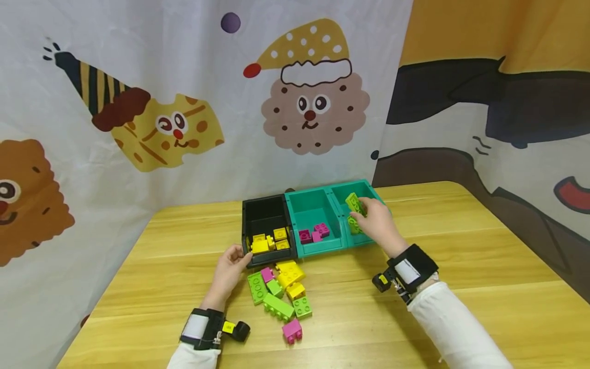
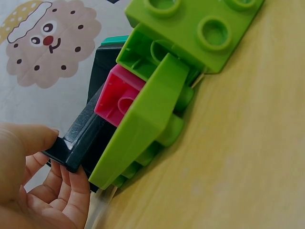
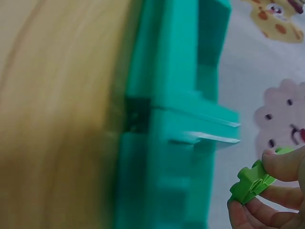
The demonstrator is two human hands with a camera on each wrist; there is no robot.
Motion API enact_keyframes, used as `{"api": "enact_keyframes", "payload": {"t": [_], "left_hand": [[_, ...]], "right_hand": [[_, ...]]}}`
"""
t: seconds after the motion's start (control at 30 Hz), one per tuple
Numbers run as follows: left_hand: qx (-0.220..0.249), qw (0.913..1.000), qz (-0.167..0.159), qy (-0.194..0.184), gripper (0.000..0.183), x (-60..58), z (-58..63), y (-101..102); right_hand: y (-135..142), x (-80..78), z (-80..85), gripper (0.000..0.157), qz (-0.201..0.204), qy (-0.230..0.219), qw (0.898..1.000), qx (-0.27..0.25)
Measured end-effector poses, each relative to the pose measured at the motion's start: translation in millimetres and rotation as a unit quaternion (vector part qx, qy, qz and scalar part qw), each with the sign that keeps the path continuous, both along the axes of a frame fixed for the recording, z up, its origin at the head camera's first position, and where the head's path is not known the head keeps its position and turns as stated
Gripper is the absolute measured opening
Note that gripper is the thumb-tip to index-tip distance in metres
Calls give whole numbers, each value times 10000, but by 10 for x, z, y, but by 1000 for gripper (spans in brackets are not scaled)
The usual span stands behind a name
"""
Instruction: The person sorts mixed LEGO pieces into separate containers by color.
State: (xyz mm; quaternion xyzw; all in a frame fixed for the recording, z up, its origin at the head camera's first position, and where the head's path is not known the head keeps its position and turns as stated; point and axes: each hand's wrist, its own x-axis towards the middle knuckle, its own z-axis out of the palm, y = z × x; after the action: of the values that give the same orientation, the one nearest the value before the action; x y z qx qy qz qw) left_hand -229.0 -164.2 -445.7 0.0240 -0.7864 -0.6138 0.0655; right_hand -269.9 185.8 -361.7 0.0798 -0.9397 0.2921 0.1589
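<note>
My left hand point(image 1: 227, 272) grips the near left corner of a black bin point(image 1: 264, 211); in the left wrist view its thumb lies on the rim point(image 2: 78, 129) and its fingers curl underneath. Several yellow blocks point(image 1: 260, 246) lie in that bin. Over the right teal bin point(image 1: 344, 192), my right hand point(image 1: 380, 225) pinches a green toy building block point(image 1: 353, 201), tilted. The right wrist view shows this block point(image 3: 255, 181) between thumb and fingers. Below it, a green block point(image 1: 354, 225) shows inside the bin, partly hidden by the hand. Pink blocks point(image 1: 321, 229) sit in the middle teal bin point(image 1: 311, 202).
Loose blocks lie in front of the black bin: a yellow block point(image 1: 290, 274), a long green block point(image 1: 278, 306), a square green block point(image 1: 302, 307), a pink block point(image 1: 292, 331) and several others. The wooden table point(image 1: 161, 256) meets a printed curtain point(image 1: 184, 189) behind the bins.
</note>
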Motion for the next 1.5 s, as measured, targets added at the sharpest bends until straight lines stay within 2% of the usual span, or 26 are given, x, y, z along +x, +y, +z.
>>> {"api": "enact_keyframes", "payload": {"t": [0.43,0.57,0.8,1.0,1.2,1.5], "left_hand": [[126,9999,0,-38,12,-15,-10,1],[36,10000,-13,-42,14,-14,-2,-1],[25,10000,-17,-3,15,-13,10,2],[47,10000,-4,23,13,3,4,0],[14,10000,-33,1,14,6,13,-2],[51,10000,-26,-57,14,-9,1,3]], "right_hand": [[153,-138,-340,45,-258,-341,9986,296],[150,-155,-404,38,-321,-426,9980,334],[127,-174,-434,25,-423,-406,9975,387],[106,-190,-435,26,-313,-632,9947,742],[100,-196,-437,26,-174,-865,9933,753],[155,-187,-454,27,10,-737,9949,687]]}}
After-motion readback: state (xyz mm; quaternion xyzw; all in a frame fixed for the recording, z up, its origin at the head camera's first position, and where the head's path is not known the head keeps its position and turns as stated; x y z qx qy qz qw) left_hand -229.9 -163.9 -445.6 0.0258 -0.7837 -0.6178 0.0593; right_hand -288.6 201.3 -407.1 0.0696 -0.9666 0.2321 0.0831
